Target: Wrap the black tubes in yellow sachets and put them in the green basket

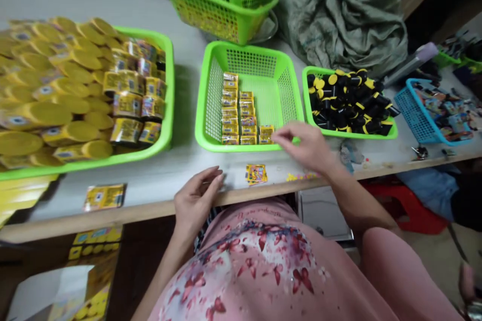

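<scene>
My right hand (307, 146) reaches over the front rim of the middle green basket (291, 80). Its thumb and fingers pinch at the right end of a small yellow packet (266, 134), with some motion blur. Similar yellow packets (229, 110) stand in columns along the basket's left side. Near the table's front edge rests my left hand (198, 193), fingers loosely bent, thumb a little apart, holding nothing. Between the hands lies a small stack of printed yellow cards (256, 174). Tiny yellow and pink pieces (301, 177) are scattered below my right wrist.
A large green basket (170, 90) at left is heaped with yellow round-lidded containers and wrapped packets. Black-and-yellow pieces (350, 103) fill a right-hand basket. Stacked green baskets (241, 15) and a grey-green cloth (342, 15) stand behind. A blue basket (417, 115) sits further right.
</scene>
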`<state>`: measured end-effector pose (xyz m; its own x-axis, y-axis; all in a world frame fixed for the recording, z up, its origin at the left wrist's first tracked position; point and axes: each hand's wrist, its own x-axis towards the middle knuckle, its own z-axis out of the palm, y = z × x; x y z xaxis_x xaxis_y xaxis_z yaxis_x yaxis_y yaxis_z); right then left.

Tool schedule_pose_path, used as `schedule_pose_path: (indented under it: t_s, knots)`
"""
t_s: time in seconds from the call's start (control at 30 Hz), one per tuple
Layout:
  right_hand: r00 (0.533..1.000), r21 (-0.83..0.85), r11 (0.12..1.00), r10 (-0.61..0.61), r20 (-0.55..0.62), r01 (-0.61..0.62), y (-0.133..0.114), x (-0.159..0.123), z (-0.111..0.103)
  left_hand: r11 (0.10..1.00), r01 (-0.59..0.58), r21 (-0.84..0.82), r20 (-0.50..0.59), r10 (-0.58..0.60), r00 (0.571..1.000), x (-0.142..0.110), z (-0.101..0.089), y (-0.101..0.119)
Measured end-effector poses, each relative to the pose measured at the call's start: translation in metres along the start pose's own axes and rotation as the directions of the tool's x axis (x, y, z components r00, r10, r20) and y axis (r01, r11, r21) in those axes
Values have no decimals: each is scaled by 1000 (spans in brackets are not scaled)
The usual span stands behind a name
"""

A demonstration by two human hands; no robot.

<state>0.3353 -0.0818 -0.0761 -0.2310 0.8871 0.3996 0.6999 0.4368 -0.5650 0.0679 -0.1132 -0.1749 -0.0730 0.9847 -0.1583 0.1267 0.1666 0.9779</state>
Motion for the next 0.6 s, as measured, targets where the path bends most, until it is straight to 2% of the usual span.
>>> schedule_pose_path:
  t_s: [0.1, 0.2, 0.27, 0.37, 0.47, 0.53, 0.6]
  knots:
    - [993, -33, 999, 5, 114, -1, -15, -53, 28, 1000, 4, 19, -2, -4, 1000, 0, 4, 1]
    - [978, -163, 982, 128, 167, -101, -13, -78, 61, 999, 8, 47, -1, -8, 1000, 0, 6, 4]
    - [966, -241, 963, 170, 193, -121, -9, -82, 75, 998, 3, 61, 16, -4, 1000, 0, 8, 6]
    - [957, -305, 948, 165, 239, -87, -6, -78, 81, 993, -53, 106, 109, 41, 993, -2, 13, 11]
    - [957, -317, 947, 145, 250, -60, -6, -76, 80, 944, -221, 243, 226, 167, 960, -3, 22, 15]
    - [962, -317, 947, 134, 239, -53, -7, -75, 80, 872, -345, 347, 263, 263, 928, -4, 27, 17]
    - [964, -320, 946, 131, 230, -53, -7, -75, 81, 814, -411, 411, 287, 313, 905, -3, 31, 19]
